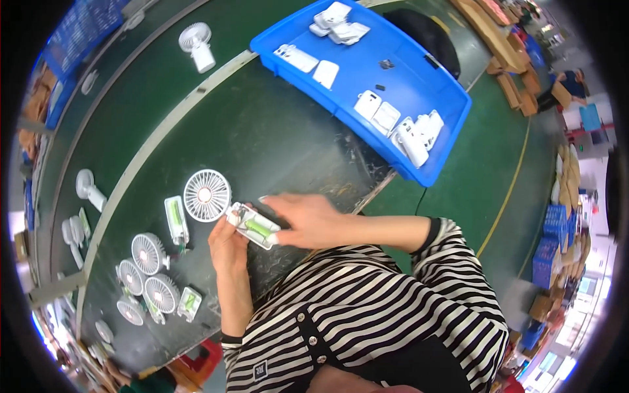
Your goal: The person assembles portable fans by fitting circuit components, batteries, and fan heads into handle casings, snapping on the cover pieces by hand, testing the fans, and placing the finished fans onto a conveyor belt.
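A small white handheld fan lies on the dark green table, its round grille head [206, 194] to the left and its open handle [254, 226] showing a green battery inside. My left hand [227, 247] cups the handle from below. My right hand [306, 220] reaches in from the right and its fingers press on the top of the open handle. Both hands are on the same fan body.
A blue tray [419, 98] with several white handle covers stands at the back right. Another open handle with a green battery [175, 220] lies left of the fan. Several more white fans [148, 253] lie at the left, and one [195, 43] stands on the conveyor belt.
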`<state>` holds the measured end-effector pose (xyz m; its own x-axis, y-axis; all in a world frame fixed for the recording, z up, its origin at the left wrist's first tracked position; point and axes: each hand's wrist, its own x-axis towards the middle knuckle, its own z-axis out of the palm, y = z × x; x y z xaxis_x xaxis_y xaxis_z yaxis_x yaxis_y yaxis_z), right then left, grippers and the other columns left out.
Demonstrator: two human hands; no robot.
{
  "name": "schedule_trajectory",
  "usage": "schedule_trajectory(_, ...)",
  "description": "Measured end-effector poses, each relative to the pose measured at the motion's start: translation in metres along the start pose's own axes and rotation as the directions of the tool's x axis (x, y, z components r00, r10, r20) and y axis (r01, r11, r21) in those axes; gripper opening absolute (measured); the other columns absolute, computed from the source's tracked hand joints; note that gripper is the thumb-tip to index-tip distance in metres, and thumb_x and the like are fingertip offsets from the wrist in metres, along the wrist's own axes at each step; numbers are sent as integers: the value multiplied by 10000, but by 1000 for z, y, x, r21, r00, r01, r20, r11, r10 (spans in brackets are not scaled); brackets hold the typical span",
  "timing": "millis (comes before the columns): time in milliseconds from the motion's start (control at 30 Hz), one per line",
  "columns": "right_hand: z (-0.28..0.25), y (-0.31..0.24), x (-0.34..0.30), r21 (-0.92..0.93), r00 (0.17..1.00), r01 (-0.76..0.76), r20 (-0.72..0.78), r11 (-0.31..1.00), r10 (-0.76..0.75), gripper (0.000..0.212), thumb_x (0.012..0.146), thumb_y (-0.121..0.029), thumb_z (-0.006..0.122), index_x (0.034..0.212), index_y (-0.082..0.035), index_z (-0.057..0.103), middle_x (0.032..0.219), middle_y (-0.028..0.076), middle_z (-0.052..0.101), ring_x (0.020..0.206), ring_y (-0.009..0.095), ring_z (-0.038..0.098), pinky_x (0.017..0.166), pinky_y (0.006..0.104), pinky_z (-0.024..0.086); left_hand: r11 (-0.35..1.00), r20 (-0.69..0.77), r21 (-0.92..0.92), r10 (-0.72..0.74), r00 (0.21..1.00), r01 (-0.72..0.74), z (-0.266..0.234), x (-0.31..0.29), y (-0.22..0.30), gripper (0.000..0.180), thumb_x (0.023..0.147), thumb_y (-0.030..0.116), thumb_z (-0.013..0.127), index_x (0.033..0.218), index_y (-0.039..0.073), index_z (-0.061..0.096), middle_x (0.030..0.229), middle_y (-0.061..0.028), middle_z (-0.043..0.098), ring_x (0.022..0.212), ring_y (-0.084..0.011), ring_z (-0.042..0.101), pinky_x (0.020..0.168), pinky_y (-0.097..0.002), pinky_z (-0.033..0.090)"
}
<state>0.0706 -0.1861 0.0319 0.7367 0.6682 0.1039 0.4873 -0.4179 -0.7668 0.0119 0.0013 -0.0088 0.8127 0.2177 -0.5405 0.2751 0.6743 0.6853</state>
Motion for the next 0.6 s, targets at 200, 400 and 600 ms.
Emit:
schedule_trajectory(200,-178,30,-28,-612,823,-545,-262,572,504,268,693,-196,625,901,-29,604,839,156,614,804,280,605,701,377,476,998,18,-38,-42,999,42,-17,-1,4,273,835,66,522,1052,-98,500,1024,-220,578,940,-310,584,833,-392,482)
schedule_trajectory(400,-201,85,-60,-893,702,-320,-1,315,712,904,568,-350,730,1275,5,294,935,231,570,984,369,528,875,537,356,997,77,-30,-75,994,77,-9,-1,4,246,832,70,524,1023,-84,528,1007,-213,588,927,-304,590,829,-392,483)
schedule_trajectory(600,-169,105,-47,-724,718,-571,-211,387,663,964,603,-366,706,1347,-55,176,1099,294,423,831,420,571,701,420,491,998,90,-47,-46,995,50,-15,1,4,231,830,74,515,1003,-75,543,1001,-209,595,921,-299,594,817,-388,487)
